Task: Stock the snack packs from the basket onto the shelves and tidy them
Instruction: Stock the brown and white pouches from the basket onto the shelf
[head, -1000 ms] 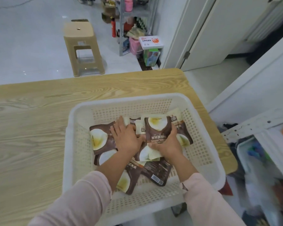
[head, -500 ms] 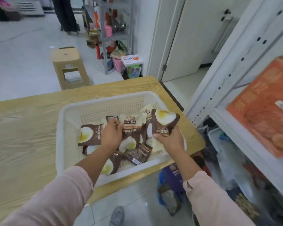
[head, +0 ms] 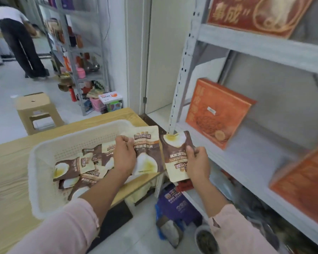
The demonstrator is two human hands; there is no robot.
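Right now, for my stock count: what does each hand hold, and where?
Left hand: left pack, by its left edge; right hand: right pack, by its right edge.

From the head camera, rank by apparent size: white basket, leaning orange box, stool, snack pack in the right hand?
1. white basket
2. leaning orange box
3. stool and snack pack in the right hand look alike; the stool stands farther away, so unranked.

Both hands, left [head: 124, 155] and right [head: 197, 163], each grip a snack pack [head: 174, 154] beside the basket [head: 44, 162].
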